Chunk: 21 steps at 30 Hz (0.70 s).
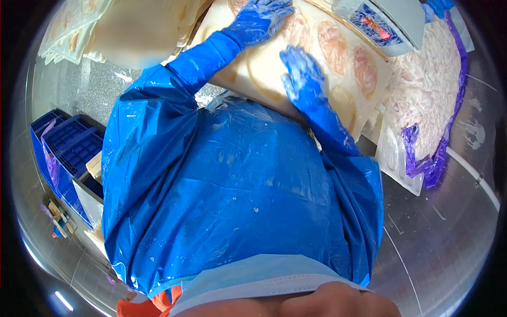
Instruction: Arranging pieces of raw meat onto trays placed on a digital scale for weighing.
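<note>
A pale board or mould tray (261,59) with oval hollows lies before me. Several pink oval portions of raw meat (332,47) sit on it, while a hollow (259,77) near the front edge holds no meat. My left hand (261,20), in a blue glove, rests flat at the far side, its fingers over or beside a meat portion (296,29). My right hand (303,73), its glove smeared with pale paste, hovers over or touches the board's middle, fingers stretched. Neither hand visibly holds anything.
A large mass of pale minced meat (424,87) in a purple plastic liner (437,162) lies at the right. A grey device with a lit display (376,29) stands beyond the board. Pale stacked trays (73,29) are upper left, blue plastic crates (73,138) at the left.
</note>
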### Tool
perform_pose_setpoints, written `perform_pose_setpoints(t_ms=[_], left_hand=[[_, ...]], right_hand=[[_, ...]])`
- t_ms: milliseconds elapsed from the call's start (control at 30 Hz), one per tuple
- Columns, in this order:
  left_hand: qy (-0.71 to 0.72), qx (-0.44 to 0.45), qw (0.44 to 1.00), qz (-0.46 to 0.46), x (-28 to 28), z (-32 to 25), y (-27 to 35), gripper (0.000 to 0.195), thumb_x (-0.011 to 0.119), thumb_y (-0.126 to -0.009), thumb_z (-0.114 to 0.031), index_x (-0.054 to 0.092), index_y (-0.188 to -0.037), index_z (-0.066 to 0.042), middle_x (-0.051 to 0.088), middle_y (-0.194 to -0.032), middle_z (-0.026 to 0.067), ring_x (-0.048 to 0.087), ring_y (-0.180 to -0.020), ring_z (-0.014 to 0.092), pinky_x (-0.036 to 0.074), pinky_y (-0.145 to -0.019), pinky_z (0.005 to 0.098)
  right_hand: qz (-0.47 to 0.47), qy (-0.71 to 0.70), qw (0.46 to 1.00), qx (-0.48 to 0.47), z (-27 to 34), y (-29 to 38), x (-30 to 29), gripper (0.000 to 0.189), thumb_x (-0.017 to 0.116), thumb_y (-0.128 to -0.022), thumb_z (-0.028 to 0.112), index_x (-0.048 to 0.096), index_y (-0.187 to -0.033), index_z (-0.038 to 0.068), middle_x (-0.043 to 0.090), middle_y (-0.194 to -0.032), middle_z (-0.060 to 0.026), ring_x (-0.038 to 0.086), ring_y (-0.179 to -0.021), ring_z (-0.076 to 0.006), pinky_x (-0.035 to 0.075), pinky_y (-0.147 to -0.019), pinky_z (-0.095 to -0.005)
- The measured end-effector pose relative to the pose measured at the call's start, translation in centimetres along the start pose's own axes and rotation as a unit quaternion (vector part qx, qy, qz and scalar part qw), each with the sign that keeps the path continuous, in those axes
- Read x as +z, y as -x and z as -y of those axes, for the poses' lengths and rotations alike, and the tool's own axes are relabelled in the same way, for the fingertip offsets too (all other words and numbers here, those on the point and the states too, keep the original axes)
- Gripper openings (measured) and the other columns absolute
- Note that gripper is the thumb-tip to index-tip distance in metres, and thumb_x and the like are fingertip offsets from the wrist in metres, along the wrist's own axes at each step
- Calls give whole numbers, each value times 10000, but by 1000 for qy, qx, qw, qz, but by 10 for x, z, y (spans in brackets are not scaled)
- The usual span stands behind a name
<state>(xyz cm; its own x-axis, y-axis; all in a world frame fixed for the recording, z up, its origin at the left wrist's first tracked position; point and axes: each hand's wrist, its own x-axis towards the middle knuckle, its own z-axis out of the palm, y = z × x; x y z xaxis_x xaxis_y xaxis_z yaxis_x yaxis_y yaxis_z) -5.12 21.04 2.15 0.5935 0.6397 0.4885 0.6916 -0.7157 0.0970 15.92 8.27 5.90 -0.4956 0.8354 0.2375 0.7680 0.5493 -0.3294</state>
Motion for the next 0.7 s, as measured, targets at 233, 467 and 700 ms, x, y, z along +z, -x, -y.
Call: perform_pose_setpoints(t_ms=[233, 467, 700], left_hand=[[77, 37, 985, 148, -8, -120, -16, 708, 504, -957, -462, 280, -1560, -169, 196, -1630, 113, 165, -1510, 288, 97, -1214, 491], [70, -60, 995, 30, -24, -94, -30, 558, 581, -924, -313, 485, -1437, -115, 452, -1471, 202, 397, -1388, 353, 228, -1162, 551], [-2, -69, 996, 49, -7, -92, -29, 643, 529, -961, -469, 355, -1528, -220, 364, -1556, 113, 334, -1430, 318, 203, -1184, 501]], right_hand=[[-89, -113, 989, 28, -8, 35, -63, 252, 630, -871, 188, 700, -1107, 133, 662, -1147, -82, 610, -1087, -284, 467, -957, -440], [-81, -43, 920, 381, -166, 113, -123, 141, 626, -939, 210, 701, -977, 98, 720, -842, -110, 704, -789, -209, 533, -697, -334], [-43, 91, 957, 272, -315, 157, -66, 286, 727, -805, 268, 663, -1035, 110, 702, -934, -103, 680, -921, -308, 519, -837, -369]])
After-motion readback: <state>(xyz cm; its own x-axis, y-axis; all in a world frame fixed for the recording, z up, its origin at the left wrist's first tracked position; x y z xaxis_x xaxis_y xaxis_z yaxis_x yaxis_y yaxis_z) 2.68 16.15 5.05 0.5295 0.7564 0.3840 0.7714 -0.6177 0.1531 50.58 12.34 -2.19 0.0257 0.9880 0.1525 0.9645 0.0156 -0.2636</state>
